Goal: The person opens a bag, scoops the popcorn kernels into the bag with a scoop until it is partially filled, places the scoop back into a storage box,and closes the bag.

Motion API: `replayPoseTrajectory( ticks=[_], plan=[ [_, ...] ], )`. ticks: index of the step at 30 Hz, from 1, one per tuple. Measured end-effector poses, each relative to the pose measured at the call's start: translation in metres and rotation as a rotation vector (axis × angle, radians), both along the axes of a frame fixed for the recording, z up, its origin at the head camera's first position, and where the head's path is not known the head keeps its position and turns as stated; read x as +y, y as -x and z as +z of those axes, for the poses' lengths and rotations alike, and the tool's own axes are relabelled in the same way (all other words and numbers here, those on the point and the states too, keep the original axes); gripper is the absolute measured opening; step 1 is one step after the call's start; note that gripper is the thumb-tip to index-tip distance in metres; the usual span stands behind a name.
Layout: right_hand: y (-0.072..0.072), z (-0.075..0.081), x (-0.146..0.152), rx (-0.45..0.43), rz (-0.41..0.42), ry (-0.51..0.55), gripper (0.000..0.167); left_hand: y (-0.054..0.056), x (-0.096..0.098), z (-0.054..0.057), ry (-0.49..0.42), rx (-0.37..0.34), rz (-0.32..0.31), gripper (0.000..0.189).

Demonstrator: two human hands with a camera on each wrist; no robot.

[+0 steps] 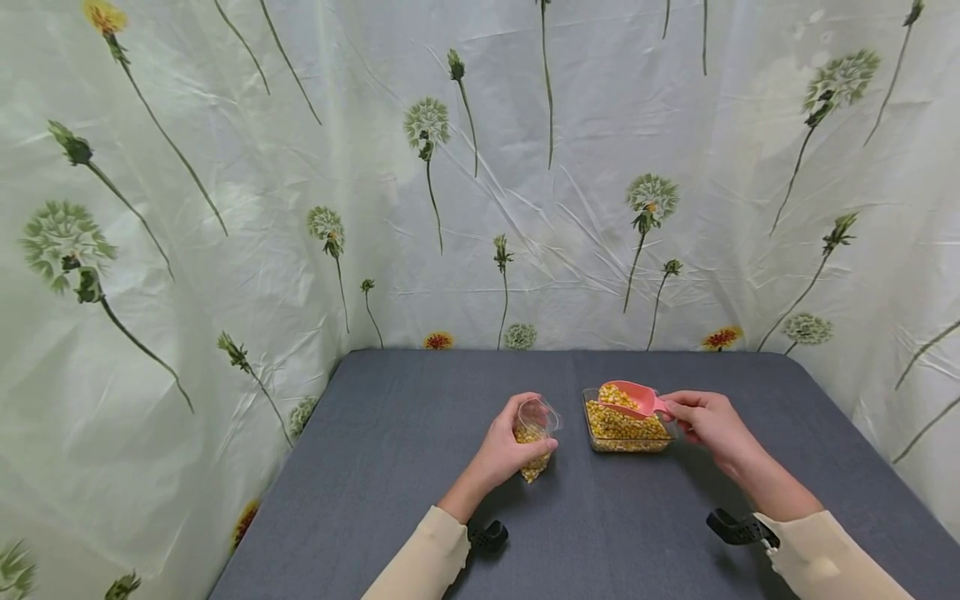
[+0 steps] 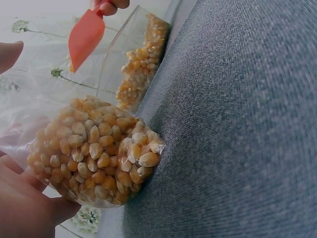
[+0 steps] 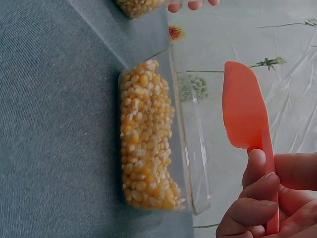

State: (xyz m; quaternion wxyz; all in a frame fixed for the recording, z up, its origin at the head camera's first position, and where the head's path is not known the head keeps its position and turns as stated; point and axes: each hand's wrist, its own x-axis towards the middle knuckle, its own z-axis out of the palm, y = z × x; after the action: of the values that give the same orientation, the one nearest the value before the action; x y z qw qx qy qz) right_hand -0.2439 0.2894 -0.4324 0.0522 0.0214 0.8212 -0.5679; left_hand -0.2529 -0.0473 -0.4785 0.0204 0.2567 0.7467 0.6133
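Observation:
My left hand (image 1: pixel 510 442) holds a clear plastic bag (image 2: pixel 94 153) partly filled with corn kernels, thumb and fingers curled round its sides and its round mouth facing up. The lower part of the bag is at the table cloth. To the right stands a clear rectangular container (image 1: pixel 630 445) with more corn kernels (image 3: pixel 146 134) in it. Above that container my right hand (image 1: pixel 708 421) grips the handle of a pink scoop (image 1: pixel 637 398), whose bowl carries kernels and points left toward the bag.
A dark grey cloth (image 1: pixel 420 417) covers the table. Behind it hangs a pale curtain (image 1: pixel 480 200) printed with dandelions, its lower edge meeting the table's back edge. Black straps (image 1: pixel 489 537) sit at both wrists.

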Motion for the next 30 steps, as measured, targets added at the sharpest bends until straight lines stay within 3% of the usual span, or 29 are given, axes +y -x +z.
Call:
replayPoseTrajectory(
  ticks=[4,23,30],
  plan=[
    [-0.001,0.003,-0.004,0.01,0.003,0.001,0.036,-0.004,0.0,0.004,-0.005,0.002,0.007,0.061],
    [-0.005,0.014,-0.032,0.016,-0.002,0.021,0.036,-0.004,-0.001,0.004,-0.01,-0.027,0.017,0.061],
    [-0.007,0.019,-0.039,0.024,0.017,0.044,0.036,0.006,0.001,-0.009,0.011,-0.014,0.031,0.064]
  ],
)
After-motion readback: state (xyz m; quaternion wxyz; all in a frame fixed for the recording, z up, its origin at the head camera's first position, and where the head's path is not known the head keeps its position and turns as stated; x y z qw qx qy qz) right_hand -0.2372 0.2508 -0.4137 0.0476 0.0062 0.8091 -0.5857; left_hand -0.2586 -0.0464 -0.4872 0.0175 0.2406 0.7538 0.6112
